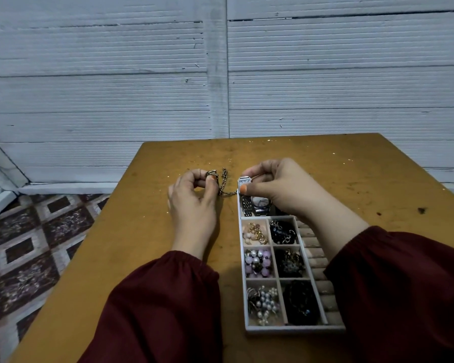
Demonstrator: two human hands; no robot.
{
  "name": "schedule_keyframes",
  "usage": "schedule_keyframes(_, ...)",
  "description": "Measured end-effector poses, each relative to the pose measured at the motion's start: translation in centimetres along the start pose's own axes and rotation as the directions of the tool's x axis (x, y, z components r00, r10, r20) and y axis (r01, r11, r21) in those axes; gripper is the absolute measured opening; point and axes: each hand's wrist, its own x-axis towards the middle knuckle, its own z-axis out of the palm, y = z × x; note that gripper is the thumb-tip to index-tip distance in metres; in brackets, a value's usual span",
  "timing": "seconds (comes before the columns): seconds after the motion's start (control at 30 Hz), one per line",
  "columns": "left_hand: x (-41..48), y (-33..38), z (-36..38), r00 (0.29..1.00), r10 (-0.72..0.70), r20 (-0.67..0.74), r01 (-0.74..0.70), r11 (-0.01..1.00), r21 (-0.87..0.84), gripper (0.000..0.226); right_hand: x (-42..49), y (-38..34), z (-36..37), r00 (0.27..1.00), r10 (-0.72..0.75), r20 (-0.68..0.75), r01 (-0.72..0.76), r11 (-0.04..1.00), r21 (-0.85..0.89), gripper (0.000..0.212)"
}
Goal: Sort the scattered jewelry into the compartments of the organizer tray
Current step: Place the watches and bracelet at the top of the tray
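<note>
A gold-toned link chain (223, 183) lies on the worn wooden tabletop (142, 231), running away from the person, then curving toward the far left corner of the organizer tray (294, 329). The left hand (194, 203) pinches part of it. The right hand (278, 187) grips a rectangular silver watch (244, 182) over the far compartment. The pale tray's length points away; its square compartments hold pearls, lilac beads and dark pieces.

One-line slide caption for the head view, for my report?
Left hand pinches a chain on the table; right hand holds a watch at the far end of the organizer tray.
</note>
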Motion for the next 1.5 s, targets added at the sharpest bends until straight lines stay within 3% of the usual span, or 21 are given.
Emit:
schedule_keyframes(0.5,0.0,0.1,0.0,0.999,-0.032,-0.01,0.032,0.999,-0.005,0.012,2.4,0.5,0.0,0.998,0.041,0.047,-0.032,0.983,-0.179,0.01)
schedule_keyframes(0.77,-0.1,0.5,0.0,0.999,-0.031,-0.011,0.031,0.999,0.015,0.01,2.8,0.3,-0.9,0.99,0.095,0.109,-0.065,0.966,-0.248,0.013)
schedule_keyframes(1.0,0.0,0.5,0.1,1.0,-0.029,-0.009,0.029,0.999,0.017,0.013,3.3,0.4,-0.6,0.993,0.095,0.071,-0.072,0.956,-0.284,0.013)
schedule_keyframes(1.23,0.1,0.3,0.3,1.0,-0.031,-0.002,0.031,0.999,0.013,0.019,3.5,-0.1,-1.0,0.989,0.094,0.113,-0.032,0.889,-0.456,0.022)
schedule_keyframes(1.33,0.1,0.3,0.4,0.999,-0.035,-0.007,0.035,0.999,0.014,0.018,3.8,0.6,-0.7,0.994,0.083,0.07,-0.034,0.848,-0.529,0.026)
schedule_keyframes(1.5,0.1,0.3,0.3,0.999,-0.037,-0.01,0.037,0.999,0.015,0.016,3.1,0.7,-0.1,0.999,-0.038,-0.028,0.013,0.796,-0.605,0.015)
